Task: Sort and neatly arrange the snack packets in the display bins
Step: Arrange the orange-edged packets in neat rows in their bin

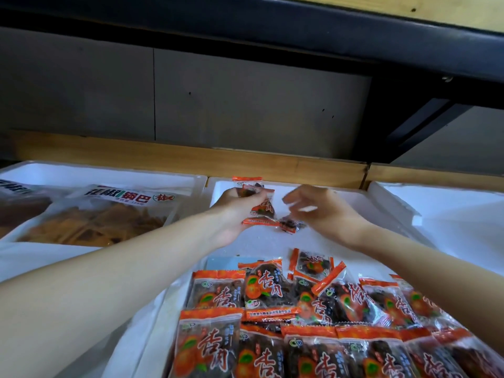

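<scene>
My left hand (233,211) holds a small stack of orange snack packets (260,205) upright at the far end of the middle white foam bin (351,203). My right hand (319,211) hovers just right of them, blurred, with fingers loosely spread and nothing in them. A single small dark packet (290,225) lies on the bin floor between my two hands. At the near end of the same bin lie several orange packets (272,317), some in rows and some loose and tilted.
The left foam bin (196,184) holds large clear bags of yellow-brown snacks (109,216). Another white foam bin (436,203) sits at the right. A wooden ledge (191,156) and grey back wall stand behind the bins, under a dark shelf.
</scene>
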{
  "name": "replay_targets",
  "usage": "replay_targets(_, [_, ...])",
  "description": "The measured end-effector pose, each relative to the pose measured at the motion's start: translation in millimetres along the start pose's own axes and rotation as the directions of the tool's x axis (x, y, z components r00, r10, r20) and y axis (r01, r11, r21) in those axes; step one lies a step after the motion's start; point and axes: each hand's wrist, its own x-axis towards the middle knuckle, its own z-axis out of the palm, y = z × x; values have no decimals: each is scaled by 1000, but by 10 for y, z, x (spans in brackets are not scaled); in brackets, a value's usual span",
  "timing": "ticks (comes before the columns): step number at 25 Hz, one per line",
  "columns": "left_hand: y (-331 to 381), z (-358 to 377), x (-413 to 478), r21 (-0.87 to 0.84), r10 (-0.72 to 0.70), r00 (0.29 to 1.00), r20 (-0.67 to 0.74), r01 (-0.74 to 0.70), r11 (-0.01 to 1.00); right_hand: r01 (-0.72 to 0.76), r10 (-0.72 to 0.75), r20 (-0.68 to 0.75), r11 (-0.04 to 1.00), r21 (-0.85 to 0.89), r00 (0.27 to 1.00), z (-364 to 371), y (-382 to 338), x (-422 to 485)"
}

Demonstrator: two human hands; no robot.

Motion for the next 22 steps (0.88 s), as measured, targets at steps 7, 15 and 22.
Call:
replay_targets(7, [-53, -90, -92, 23, 7, 999, -45, -6, 1000, -198, 421, 435, 861, -469, 796, -2, 391, -115])
replay_targets(15, [-70, -31, -210, -60, -61, 996, -67, 57, 997, -324, 335, 16, 897, 302, 942, -230, -96, 76])
replay_targets(22, [97, 36, -300, -101, -42, 999, 6, 42, 994, -282, 292, 38, 868, 409, 956, 39, -359, 124])
